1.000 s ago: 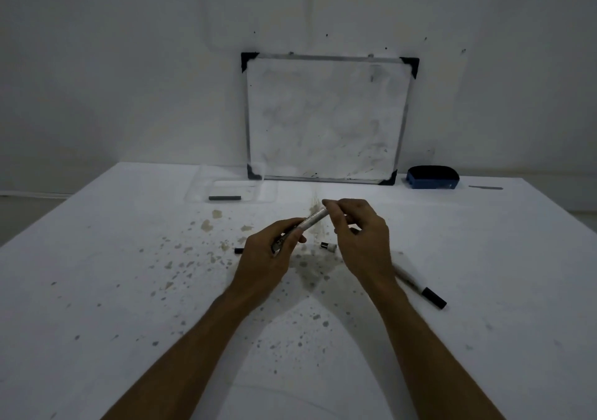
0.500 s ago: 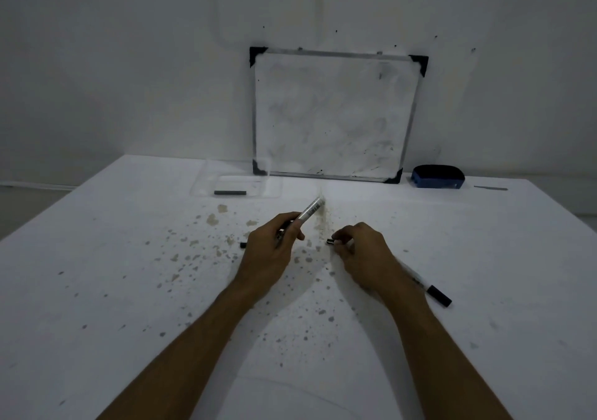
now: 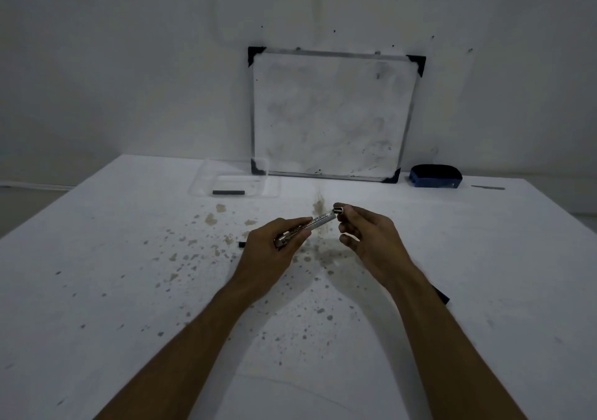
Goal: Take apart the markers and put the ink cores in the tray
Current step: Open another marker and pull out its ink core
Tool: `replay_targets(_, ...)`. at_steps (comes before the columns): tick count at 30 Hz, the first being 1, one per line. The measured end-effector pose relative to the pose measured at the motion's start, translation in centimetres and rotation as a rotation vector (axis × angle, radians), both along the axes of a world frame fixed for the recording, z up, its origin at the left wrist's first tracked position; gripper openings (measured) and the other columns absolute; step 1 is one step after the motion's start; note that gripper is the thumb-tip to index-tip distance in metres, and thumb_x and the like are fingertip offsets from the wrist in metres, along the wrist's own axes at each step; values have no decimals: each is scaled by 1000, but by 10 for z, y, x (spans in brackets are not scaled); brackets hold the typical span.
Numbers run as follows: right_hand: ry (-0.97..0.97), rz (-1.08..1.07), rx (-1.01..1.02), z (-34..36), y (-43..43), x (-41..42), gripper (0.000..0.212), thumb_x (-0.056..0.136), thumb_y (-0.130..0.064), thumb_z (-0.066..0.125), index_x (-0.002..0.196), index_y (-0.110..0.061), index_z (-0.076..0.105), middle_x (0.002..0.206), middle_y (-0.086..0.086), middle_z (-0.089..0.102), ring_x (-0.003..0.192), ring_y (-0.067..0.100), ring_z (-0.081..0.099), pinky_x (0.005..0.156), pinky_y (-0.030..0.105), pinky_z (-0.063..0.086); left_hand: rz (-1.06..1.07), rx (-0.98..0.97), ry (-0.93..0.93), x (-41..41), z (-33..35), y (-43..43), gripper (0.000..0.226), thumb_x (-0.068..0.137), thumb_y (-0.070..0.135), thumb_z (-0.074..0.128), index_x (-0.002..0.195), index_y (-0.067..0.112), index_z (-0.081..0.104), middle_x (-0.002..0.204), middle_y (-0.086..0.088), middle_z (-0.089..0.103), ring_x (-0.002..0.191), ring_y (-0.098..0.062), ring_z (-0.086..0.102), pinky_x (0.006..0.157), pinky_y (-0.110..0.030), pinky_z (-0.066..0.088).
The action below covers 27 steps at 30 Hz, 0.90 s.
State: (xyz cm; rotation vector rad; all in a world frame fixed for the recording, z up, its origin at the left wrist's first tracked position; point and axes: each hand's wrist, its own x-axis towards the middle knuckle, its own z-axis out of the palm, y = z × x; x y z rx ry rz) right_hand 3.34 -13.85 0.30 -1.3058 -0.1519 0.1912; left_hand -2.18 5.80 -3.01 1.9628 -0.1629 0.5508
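My left hand (image 3: pixel 274 255) grips a white marker barrel (image 3: pixel 315 224), tilted up to the right above the table. At the barrel's upper end, my right hand (image 3: pixel 368 238) pinches a small dark marker piece (image 3: pixel 338 209) between thumb and forefinger. Far left on the table stands a clear plastic tray (image 3: pixel 206 180) with one dark ink core (image 3: pixel 228 192) lying in it. A small black piece (image 3: pixel 241 244) rests on the table left of my left hand. Another marker's black end (image 3: pixel 442 295) sticks out from behind my right forearm.
A small whiteboard (image 3: pixel 329 116) leans against the wall at the table's back. A blue eraser (image 3: pixel 435 176) sits to its right, with a thin grey strip (image 3: pixel 487 188) beyond. The white table (image 3: pixel 97 290) is speckled with brownish stains around my hands.
My right hand dropped to the table, picked up the small dark piece and rose to the barrel's upper end. My left hand kept hold of the barrel.
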Motion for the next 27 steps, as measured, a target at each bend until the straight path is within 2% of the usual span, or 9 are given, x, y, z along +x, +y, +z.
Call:
replay_targets(3,13,-4,10,1,0,0,21,100,-19,60,103,-11,80,91,7,65,78,14,60,70,27,55,-5,20,-15,-1,1,0,30,96,27,71,126,22,74,93,6,74,77,-4,65,69,-11,47)
replay_targets(8,37,-19,20,-1,1,1,21,100,-17,60,105,-10,79,89,8,63,76,13,59,67,25,56,-7,1,-25,-1,2,-1,30,97,26,71,126,21,75,94,8,75,76,1,64,68,-11,47)
replay_targets(12,-200,-94,-259,-5,2,1,20,97,-23,65,112,-17,77,88,2,73,76,11,64,74,31,60,6,89,-40,-1,0,1,30,97,26,70,127,20,74,97,8,76,84,-1,67,74,-8,46)
replay_targets(14,-282,-129,-333,-6,4,1,21,96,-28,67,113,-22,78,86,-1,75,74,11,66,75,35,62,0,81,-45,-3,3,0,30,98,24,69,127,19,74,100,8,77,88,2,69,76,-8,48)
replay_targets(15,-294,-132,-333,-6,4,1,21,95,-30,67,113,-25,78,85,-2,75,74,11,67,76,35,62,-10,61,-41,-4,4,0,30,99,24,69,128,19,73,99,8,77,85,4,69,75,-8,48)
replay_targets(17,-294,-119,-307,-6,4,-1,22,95,-32,67,113,-25,78,80,-6,74,74,11,67,79,35,61,-25,19,-14,-6,4,0,30,99,22,67,128,18,72,92,6,77,69,8,65,65,-7,48)
replay_targets(20,-243,-86,-229,-8,7,-5,24,93,-30,69,113,-19,78,77,-6,71,77,12,66,79,32,62,-39,-13,44,-7,1,5,29,100,29,65,128,22,73,76,11,73,51,1,52,51,-13,43)
replay_targets(23,-188,-46,-171,-10,12,-10,29,88,-35,72,110,-18,79,79,-3,71,80,14,67,80,32,61,-48,-39,94,-6,0,10,23,101,30,63,117,22,78,64,17,64,47,-3,44,46,-17,39)
replay_targets(27,-137,2,-86,-5,13,-10,35,85,-38,71,110,-16,79,82,-2,72,83,14,66,84,39,62,-82,-109,123,-7,7,7,22,103,29,62,114,19,78,69,9,64,48,-1,44,47,-15,37)
